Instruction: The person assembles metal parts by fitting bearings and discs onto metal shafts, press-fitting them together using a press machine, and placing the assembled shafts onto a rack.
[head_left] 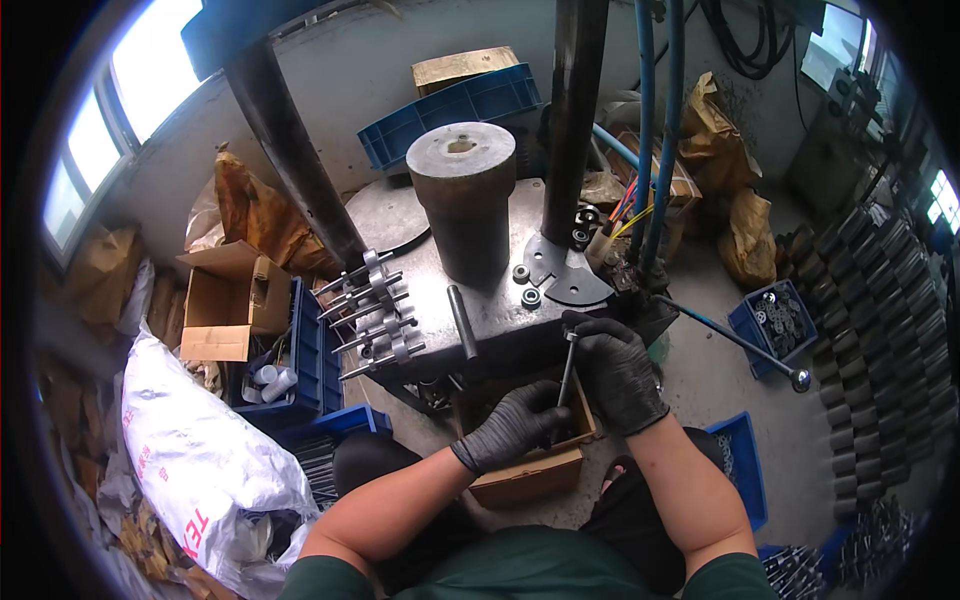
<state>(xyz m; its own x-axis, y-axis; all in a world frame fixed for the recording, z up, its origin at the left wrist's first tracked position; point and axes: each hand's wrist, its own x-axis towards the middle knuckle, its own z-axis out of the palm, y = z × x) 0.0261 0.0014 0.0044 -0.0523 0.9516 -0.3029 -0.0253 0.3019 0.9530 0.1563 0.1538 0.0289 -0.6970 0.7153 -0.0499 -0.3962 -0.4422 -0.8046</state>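
Observation:
Both my hands wear dark grey gloves and meet in front of the steel press table. A slim metal shaft (567,376) stands nearly upright between them, with a wider ring-like piece at its upper end. My left hand (517,424) is closed round the lower part of the shaft, above an open cardboard box (530,470). The fingers of my right hand (614,368) are closed at its top end, partly hiding it. On the table, a dark round bar (462,322) and two small bearings (531,298) lie nearest the hands.
Several shafts with collars (380,310) crowd the table's left edge. A thick steel cylinder (462,200) stands mid-table between press columns (572,120), beside a slotted sector plate (568,272). A ball-ended lever (798,379) juts out right. Blue crates (742,470) and a white sack (200,440) flank me.

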